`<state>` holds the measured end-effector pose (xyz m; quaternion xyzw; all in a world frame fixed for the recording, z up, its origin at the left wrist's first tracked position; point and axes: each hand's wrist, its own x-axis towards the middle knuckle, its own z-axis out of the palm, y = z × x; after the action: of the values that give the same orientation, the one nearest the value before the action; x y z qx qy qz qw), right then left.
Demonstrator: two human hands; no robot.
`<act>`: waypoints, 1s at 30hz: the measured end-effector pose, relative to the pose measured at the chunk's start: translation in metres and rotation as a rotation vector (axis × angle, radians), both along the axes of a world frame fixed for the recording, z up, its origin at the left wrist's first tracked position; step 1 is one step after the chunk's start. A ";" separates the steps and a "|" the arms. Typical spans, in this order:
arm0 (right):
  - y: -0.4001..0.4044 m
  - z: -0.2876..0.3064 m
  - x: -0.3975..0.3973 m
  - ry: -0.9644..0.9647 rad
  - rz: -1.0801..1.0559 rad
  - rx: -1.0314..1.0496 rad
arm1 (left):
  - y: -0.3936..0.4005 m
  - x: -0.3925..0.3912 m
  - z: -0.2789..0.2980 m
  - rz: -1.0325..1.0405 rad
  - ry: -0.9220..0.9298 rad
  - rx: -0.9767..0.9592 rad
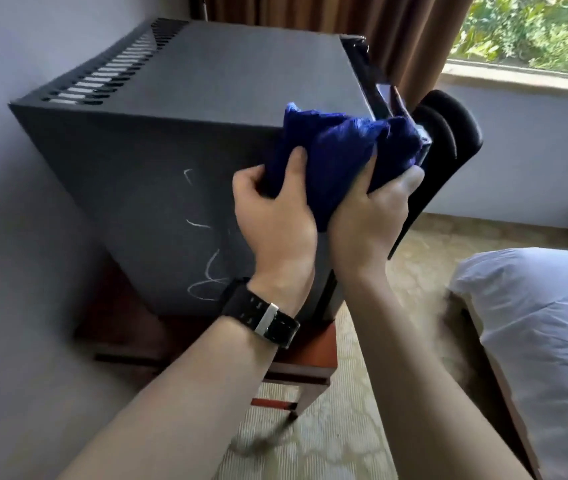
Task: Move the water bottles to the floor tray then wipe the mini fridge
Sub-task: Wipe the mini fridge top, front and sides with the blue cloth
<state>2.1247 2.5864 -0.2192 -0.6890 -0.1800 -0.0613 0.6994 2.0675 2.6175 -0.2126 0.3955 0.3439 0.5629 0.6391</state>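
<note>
Head view: dark grey mini fridge (178,109) on a low wooden stand (296,368), set against a pale wall (16,46) at left. Vent slots along the fridge's top rear edge. White chalk-like scrawls (203,244) on the near side panel. Brown curtain (396,26) behind; window (535,29) with green foliage upper right. Patterned beige carpet (327,438) below. White pillow (545,341) at right edge. Black curved object (448,140) just beside the fridge's front right corner; what it is, cannot tell.

Blue cloth (341,150) bunched at the fridge's upper front corner, lying over the top edge and down the side. Left hand (272,216), black watch (261,313) on wrist: fingers curled into the cloth's left part, thumb pressed on top. Right hand (369,216): fingers wrapped round the cloth's right part, fingertips near the black object. Both hands touching side by side. No water bottles or floor tray in frame.
</note>
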 end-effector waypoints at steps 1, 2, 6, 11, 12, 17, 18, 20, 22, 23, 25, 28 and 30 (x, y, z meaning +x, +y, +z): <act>0.000 -0.026 -0.002 0.011 -0.002 -0.004 | -0.001 0.001 -0.027 0.020 0.020 -0.017; -0.002 -0.055 -0.004 0.041 0.000 -0.015 | -0.002 0.002 -0.056 0.027 0.046 -0.036; -0.005 -0.176 -0.007 0.194 0.030 -0.049 | -0.004 0.002 -0.176 -0.028 0.162 -0.119; -0.010 -0.290 -0.010 0.408 0.114 -0.189 | -0.005 0.000 -0.278 -0.125 0.244 -0.404; -0.014 -0.304 -0.010 0.475 0.138 -0.214 | -0.005 0.000 -0.290 -0.138 0.236 -0.490; -0.026 -0.324 -0.005 0.785 0.264 -0.153 | 0.000 -0.001 -0.299 -0.157 0.199 -0.728; -0.024 -0.318 -0.006 0.809 0.265 -0.139 | 0.004 -0.003 -0.293 -0.148 0.197 -0.747; -0.015 -0.300 -0.017 0.816 0.257 -0.134 | 0.011 -0.011 -0.278 -0.110 0.195 -0.751; -0.002 -0.271 -0.033 0.762 0.211 -0.141 | 0.021 -0.024 -0.254 -0.064 0.181 -0.715; 0.005 -0.252 -0.041 0.701 0.180 -0.155 | 0.028 -0.031 -0.238 -0.043 0.177 -0.679; 0.023 -0.204 -0.055 0.539 0.147 -0.166 | 0.042 -0.045 -0.197 0.001 0.178 -0.565; 0.047 -0.127 -0.072 0.533 0.159 -0.068 | 0.065 -0.062 -0.122 0.077 0.206 -0.419; 0.059 -0.080 -0.081 0.592 0.157 0.007 | 0.074 -0.072 -0.068 0.088 0.179 -0.356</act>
<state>2.0436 2.6457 -0.2987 -0.6584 -0.0210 0.1959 0.7264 1.9954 2.6910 -0.2801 0.3090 0.5104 0.4834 0.6406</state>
